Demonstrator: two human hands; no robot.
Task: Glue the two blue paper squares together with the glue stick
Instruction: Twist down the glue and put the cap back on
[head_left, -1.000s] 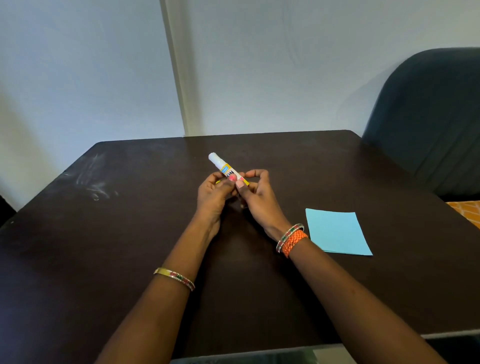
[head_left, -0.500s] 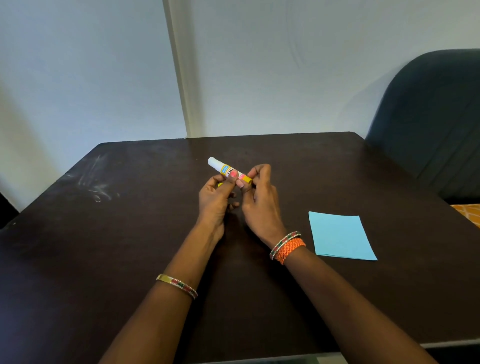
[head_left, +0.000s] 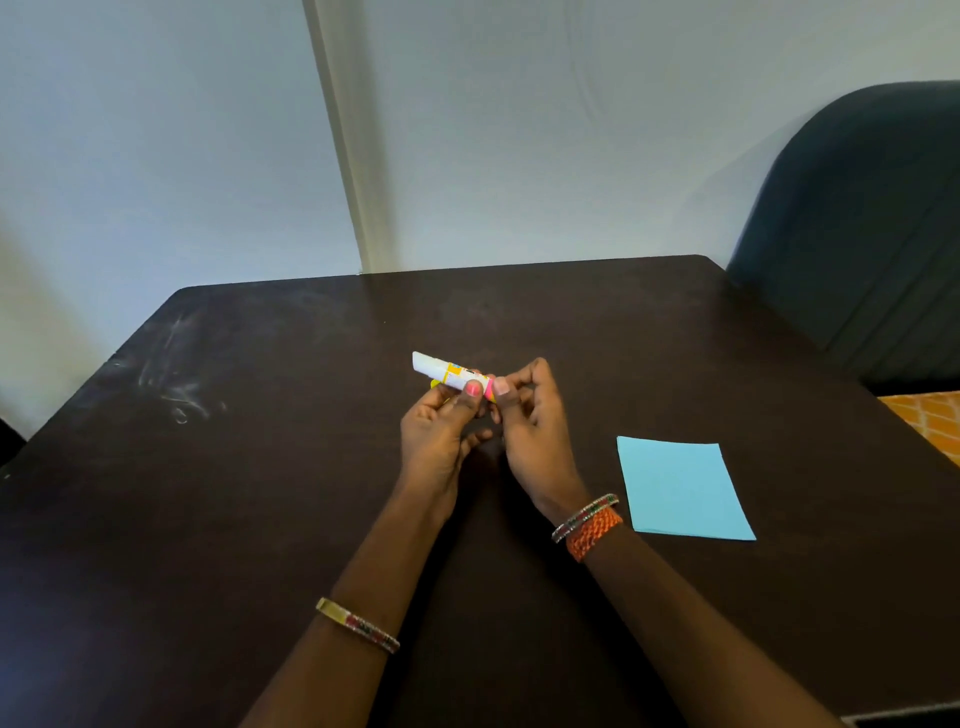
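A white glue stick (head_left: 448, 372) with a yellow and pink label is held above the middle of the dark table (head_left: 260, 493), its white end pointing up and left. My left hand (head_left: 436, 431) grips its body with the thumb on the label. My right hand (head_left: 530, 426) pinches its pink lower end. A small yellow piece peeks out under the stick near my left fingers. Blue paper (head_left: 680, 488) lies flat on the table to the right of my right wrist; it looks like one sheet, and I cannot tell whether a second lies under it.
A dark upholstered chair (head_left: 872, 218) stands at the table's far right corner. An orange patterned surface (head_left: 930, 415) shows past the right edge. White scuff marks (head_left: 176, 389) are on the table's left side. A pale wall runs behind the table.
The glue stick has tilted flatter, its white end lower than before. Both hands stay on it, with the right fingers shifting around its lower end.
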